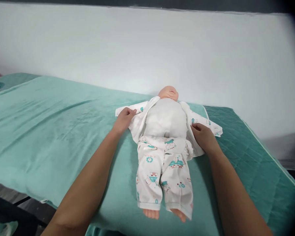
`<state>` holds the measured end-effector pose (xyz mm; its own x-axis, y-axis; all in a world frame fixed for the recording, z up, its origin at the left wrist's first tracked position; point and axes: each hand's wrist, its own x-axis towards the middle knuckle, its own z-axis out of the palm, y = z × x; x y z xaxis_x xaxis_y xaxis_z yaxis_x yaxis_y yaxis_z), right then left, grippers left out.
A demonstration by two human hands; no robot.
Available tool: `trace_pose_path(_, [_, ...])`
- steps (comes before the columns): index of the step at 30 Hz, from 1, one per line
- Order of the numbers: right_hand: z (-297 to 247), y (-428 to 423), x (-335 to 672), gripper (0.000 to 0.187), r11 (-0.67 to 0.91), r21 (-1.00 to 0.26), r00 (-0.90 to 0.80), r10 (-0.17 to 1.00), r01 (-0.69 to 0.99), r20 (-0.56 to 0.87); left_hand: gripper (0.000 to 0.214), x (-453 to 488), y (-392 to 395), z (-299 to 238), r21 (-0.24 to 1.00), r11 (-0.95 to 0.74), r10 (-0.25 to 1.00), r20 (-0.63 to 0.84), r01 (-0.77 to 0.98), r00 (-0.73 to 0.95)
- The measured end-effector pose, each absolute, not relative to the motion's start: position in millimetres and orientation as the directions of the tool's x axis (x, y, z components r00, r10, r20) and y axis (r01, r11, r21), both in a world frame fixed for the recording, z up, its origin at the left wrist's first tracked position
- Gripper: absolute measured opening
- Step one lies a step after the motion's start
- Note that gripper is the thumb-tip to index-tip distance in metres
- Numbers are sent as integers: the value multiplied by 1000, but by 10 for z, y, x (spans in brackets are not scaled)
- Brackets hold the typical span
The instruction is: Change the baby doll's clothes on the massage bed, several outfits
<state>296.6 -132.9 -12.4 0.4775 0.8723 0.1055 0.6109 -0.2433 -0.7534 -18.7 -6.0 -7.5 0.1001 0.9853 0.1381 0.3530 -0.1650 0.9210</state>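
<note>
A baby doll point(166, 121) lies on its back on the bed, head toward the wall and bare feet toward me. It wears white patterned trousers point(163, 170), and a matching white jacket point(138, 119) lies spread open beneath its white cloth torso. My left hand point(124, 118) pinches the jacket's left flap beside the doll's side. My right hand point(203, 137) grips the right flap near the doll's hip, fingers curled on the fabric.
A teal blanket point(51, 131) covers the bed, with a quilted teal mat point(241, 154) under the doll's right side. A white wall point(147, 49) runs close behind the bed. Dark floor shows at the lower left.
</note>
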Motion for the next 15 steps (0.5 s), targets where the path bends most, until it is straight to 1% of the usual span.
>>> trace_pose_path(2, [-101,-1356,2945,34,-264,-781,535,838,566,105,38,-200,-80,-18,951,-83,989,42,299,141])
trace_pose_path(5, [-103,-1366,2921,32,-268,-821,595,797,504,105,41,-222,-120,63,926,-24,969,-72,376,238])
trace_pose_path(8, [-113,-1367,2931,29,-236,-835,640,750,497,169,39,-282,-138,89,910,-31,956,-93,414,277])
trace_pose_path(10, [-107,-1395,2989,28,-223,-816,677,691,533,254,35,-341,-122,77,925,-38,978,-43,377,204])
trace_pose_path(12, [-96,-1452,3095,29,-266,-774,716,622,575,319,29,-404,-87,55,920,-32,998,8,390,63])
trace_pose_path(13, [-93,-1488,3161,30,-314,-746,732,599,587,324,25,-434,-66,45,898,-17,1000,24,439,-9])
trace_pose_path(15, [-97,-1562,3295,37,-448,-672,758,594,590,270,20,-480,-34,27,802,19,994,51,597,-100])
